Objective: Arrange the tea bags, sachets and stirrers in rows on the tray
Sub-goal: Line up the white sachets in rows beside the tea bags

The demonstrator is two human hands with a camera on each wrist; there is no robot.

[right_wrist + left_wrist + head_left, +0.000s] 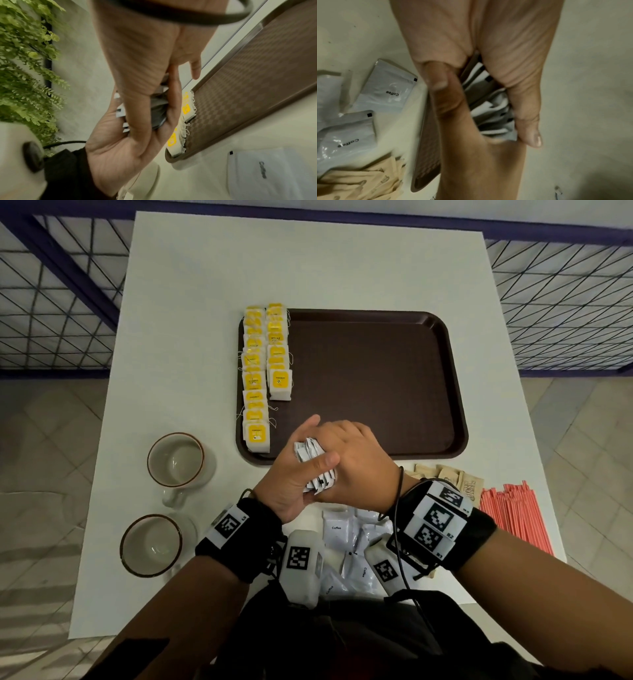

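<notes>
Both forearms wear black wrist straps with printed square markers and reach forward over a white table (191,285). At its near edge, between the wrists, loose white coffee sachets (337,530) lie scattered flat, pointing different ways. Just above them the left hand (294,474) and the right hand (356,460) are pressed together around a bundle of white sachets (313,460), fingers and thumbs curled over it from both sides. The bundle stands on edge, fanned like cards, its long axis running near to far, and it is held just over the near left corner of the tray. In the left wrist view the bundle's edges (489,108) show between the two palms.

A dark brown tray (376,378) sits in the middle of the table, its long side running left to right. Along its left side lie two columns of yellow-labelled tea bags (255,378), overlapping like shingles and running from the far rim toward the near rim. The left column reaches the near left corner; the right column (278,354) stops about halfway down.

Right of the right wrist, tan sachets (452,474) lie in a loose heap beside the tray's near edge. Further right, red stirrers (513,515) lie bunched with their long axes running near to far. On the left, two empty mugs (176,460) stand one nearer than the other
</notes>
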